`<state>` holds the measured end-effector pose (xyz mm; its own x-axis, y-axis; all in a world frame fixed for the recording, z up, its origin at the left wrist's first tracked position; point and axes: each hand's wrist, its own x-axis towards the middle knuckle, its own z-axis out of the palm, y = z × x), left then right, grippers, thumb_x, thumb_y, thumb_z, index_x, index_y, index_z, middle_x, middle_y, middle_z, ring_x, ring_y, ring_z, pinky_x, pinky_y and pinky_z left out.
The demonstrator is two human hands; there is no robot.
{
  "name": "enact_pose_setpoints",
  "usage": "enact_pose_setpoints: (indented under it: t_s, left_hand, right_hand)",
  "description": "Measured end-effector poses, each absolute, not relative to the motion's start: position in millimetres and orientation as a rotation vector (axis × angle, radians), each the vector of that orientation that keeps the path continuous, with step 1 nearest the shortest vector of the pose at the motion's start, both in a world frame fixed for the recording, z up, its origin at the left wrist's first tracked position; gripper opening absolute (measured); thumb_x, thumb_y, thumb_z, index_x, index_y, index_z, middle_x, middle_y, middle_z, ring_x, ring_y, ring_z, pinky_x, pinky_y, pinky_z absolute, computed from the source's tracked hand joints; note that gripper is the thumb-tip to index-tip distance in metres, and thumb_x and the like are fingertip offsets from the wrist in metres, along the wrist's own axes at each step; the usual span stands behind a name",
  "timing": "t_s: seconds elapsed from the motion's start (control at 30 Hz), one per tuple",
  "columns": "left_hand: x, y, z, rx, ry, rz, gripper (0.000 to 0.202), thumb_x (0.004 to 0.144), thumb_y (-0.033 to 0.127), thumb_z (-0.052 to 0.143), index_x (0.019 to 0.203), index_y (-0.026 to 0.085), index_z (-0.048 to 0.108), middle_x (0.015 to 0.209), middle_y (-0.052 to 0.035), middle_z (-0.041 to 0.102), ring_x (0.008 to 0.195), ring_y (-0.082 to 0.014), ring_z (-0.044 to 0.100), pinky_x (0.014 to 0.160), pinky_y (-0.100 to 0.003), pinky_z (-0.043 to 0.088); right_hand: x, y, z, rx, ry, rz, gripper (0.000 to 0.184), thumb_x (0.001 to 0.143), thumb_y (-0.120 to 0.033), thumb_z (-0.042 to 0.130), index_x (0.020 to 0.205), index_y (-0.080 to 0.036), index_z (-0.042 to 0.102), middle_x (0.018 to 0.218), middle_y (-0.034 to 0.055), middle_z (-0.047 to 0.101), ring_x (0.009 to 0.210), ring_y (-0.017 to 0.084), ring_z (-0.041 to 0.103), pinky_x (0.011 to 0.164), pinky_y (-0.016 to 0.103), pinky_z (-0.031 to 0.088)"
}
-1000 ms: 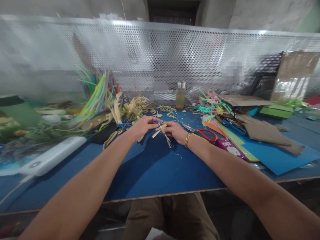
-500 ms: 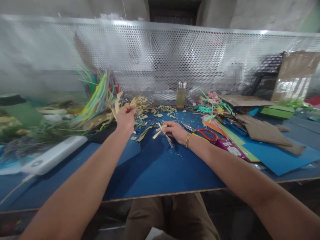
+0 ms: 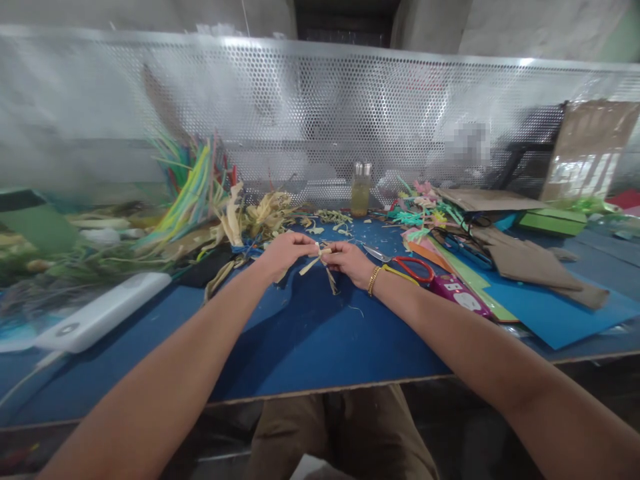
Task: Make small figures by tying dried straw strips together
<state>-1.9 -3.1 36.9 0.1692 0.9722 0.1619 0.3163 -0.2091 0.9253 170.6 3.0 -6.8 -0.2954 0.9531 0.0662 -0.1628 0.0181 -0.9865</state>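
My right hand (image 3: 350, 262), with a gold bracelet on the wrist, pinches a small bundle of pale dried husk strips (image 3: 311, 265); their loose ends hang below the fingers. Fingertips of my left hand (image 3: 290, 253) meet the same strips from the left, closed in a pinch at the crossing point. Exactly which strip the left fingers hold is too small to tell. Behind the hands lies a pile of dried husk (image 3: 270, 212), with curled scraps around it on the blue table (image 3: 320, 347). Scissors with red handles (image 3: 413, 268) lie just right of my right hand.
At left are a white power bank (image 3: 107, 313) with a cable and a bunch of coloured stems (image 3: 193, 193). A glass bottle (image 3: 361, 190) stands before the perforated metal screen (image 3: 320, 100). Right hold a purple case (image 3: 460, 295), coloured paper (image 3: 555, 317) and cardboard pieces (image 3: 535, 257).
My left hand has moved right and down from the husk pile to the strips in my right hand. The right hand has stayed nearly in place, still pinching.
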Motion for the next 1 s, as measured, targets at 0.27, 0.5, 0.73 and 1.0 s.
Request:
enact_pose_setpoints:
  t_s: [0.27,0.5,0.73,1.0]
  left_hand:
    - [-2,5,28,1.606,1.277,1.215,0.02,0.064,0.034,0.063,0.054,0.017,0.061,0.06,-0.0024,0.06,0.059,-0.0144,0.051,0.057,-0.028,0.038]
    - [-4,2,37,1.431,1.284,1.197,0.046,0.068,0.061,0.063,0.07,0.015,0.073,0.074,-0.0096,0.068,0.07,-0.019,0.057,0.065,-0.03,0.042]
    - [-1,-1,35,1.602,1.29,1.078,0.035,0.056,0.048,0.079,0.066,0.016,0.072,0.071,-0.0066,0.069,0.071,-0.0184,0.059,0.073,-0.031,0.041]
    - [0,-6,39,1.65,1.408,1.046,0.035,0.058,0.049,0.077,0.066,0.016,0.071,0.062,-0.002,0.063,0.063,-0.0152,0.052,0.064,-0.029,0.036]
  right_hand:
    - [164,-6,-2,-0.957,-1.473,1.195,0.018,0.063,-0.025,0.074,0.073,-0.018,0.061,0.064,-0.0033,0.061,0.059,0.009,0.053,0.058,0.023,0.043]
    - [164,-5,-2,-0.958,-1.355,1.32,0.019,0.062,-0.022,0.074,0.073,-0.019,0.059,0.063,-0.003,0.061,0.059,0.009,0.053,0.059,0.022,0.044]
    - [164,-4,-2,-0.96,-1.33,1.32,0.019,0.062,-0.021,0.074,0.072,-0.019,0.058,0.061,-0.0037,0.059,0.058,0.009,0.052,0.058,0.023,0.042]
    - [163,-6,0,-0.949,-1.303,1.334,0.019,0.062,-0.021,0.074,0.075,-0.018,0.06,0.063,-0.0037,0.06,0.059,0.008,0.052,0.059,0.022,0.042]
